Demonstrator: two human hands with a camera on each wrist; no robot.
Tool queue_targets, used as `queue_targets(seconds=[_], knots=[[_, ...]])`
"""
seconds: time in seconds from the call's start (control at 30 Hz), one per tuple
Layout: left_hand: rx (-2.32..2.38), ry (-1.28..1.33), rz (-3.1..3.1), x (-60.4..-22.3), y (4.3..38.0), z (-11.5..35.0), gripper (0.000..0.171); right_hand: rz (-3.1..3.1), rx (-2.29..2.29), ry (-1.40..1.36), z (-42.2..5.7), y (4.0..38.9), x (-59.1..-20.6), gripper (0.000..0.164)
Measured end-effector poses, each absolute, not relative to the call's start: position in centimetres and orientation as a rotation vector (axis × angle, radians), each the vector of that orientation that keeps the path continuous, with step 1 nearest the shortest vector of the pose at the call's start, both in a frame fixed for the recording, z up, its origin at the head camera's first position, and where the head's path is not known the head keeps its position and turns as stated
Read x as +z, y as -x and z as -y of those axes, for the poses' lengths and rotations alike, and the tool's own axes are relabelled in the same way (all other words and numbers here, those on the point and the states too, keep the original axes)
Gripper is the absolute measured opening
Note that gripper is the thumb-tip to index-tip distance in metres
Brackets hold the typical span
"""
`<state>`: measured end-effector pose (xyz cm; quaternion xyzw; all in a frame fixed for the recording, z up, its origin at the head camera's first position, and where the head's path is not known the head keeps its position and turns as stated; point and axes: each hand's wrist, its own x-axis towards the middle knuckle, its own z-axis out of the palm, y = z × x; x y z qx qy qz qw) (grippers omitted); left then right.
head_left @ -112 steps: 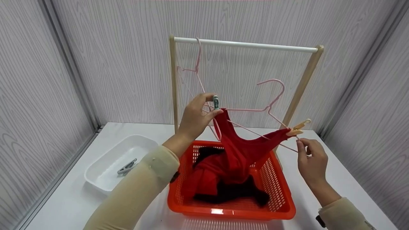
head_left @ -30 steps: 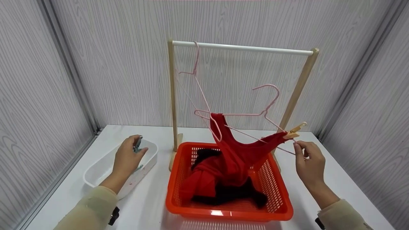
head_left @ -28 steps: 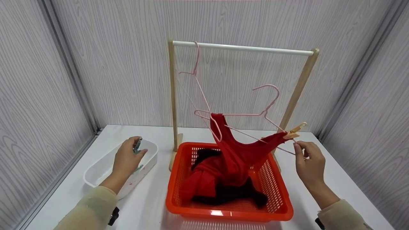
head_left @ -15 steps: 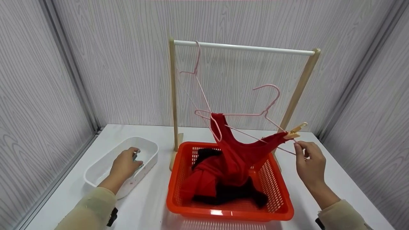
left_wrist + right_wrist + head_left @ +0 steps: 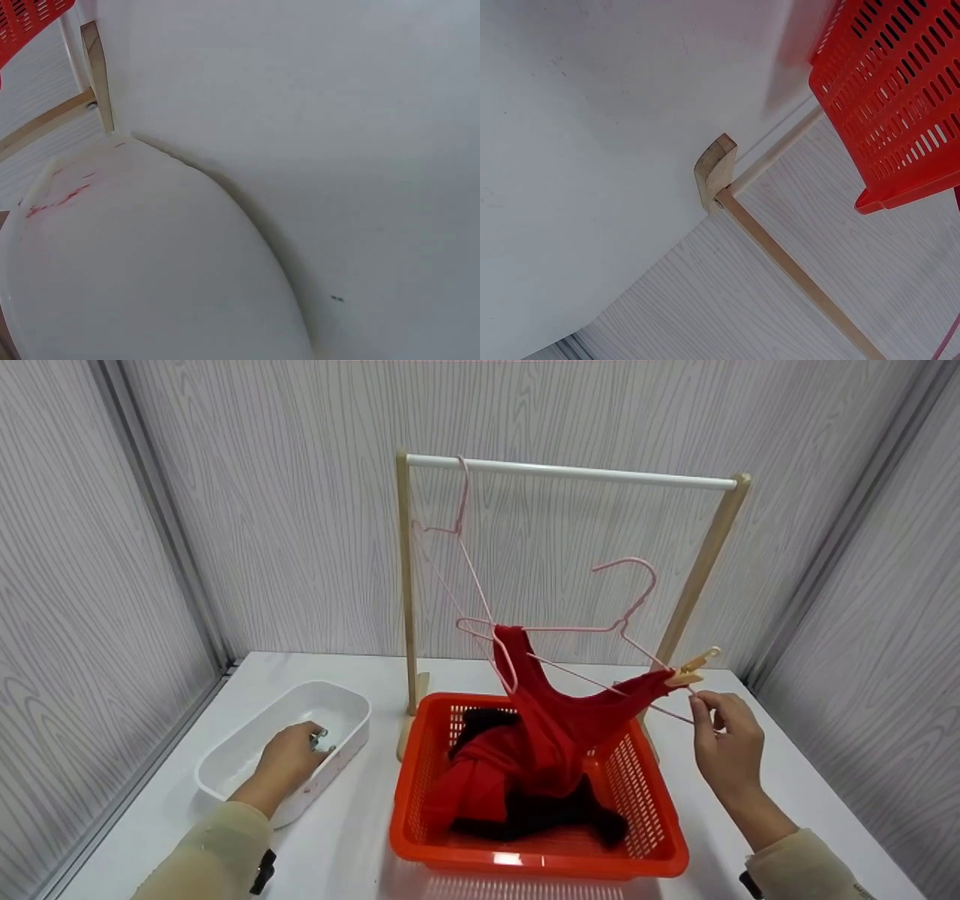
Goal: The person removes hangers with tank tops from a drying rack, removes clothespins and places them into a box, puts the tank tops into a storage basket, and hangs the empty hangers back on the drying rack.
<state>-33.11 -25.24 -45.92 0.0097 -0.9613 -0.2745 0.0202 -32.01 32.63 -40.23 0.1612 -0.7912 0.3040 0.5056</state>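
In the head view my left hand (image 5: 286, 757) reaches down into the white tray (image 5: 217, 750), its fingers and thumb about a small grey-green clothespin (image 5: 318, 736) that is partly hidden. My right hand (image 5: 729, 746) pinches the right end of a pink hanger (image 5: 636, 600). A red garment (image 5: 577, 720) drapes over that hanger by its two straps. The right strap is clamped by a yellow clothespin (image 5: 691, 667); no clip shows on the left strap. The garment's lower part lies in the red basket (image 5: 540, 866). Neither wrist view shows the hands' fingers.
A wooden rack with a white rod (image 5: 570, 471) stands behind the basket. From the rod hangs a second pink hanger (image 5: 474, 566), crossing in front of the held hanger's left end. Dark cloth (image 5: 559, 817) lies in the basket. Patterned walls close in three sides.
My left hand has moved from the garment's left strap to the white tray, carrying a green clothespin, and over the last second has sunk lower into it. My right hand stays at the hanger's end.
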Motion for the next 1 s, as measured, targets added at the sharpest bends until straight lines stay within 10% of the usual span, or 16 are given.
queue_targets(seconds=[1.0], knots=[[-0.897,-0.017,2.974,-46.09,32.9,25.54,0.031,1.938,0.733,-0.372,-32.67,31.96,-40.22,0.011]])
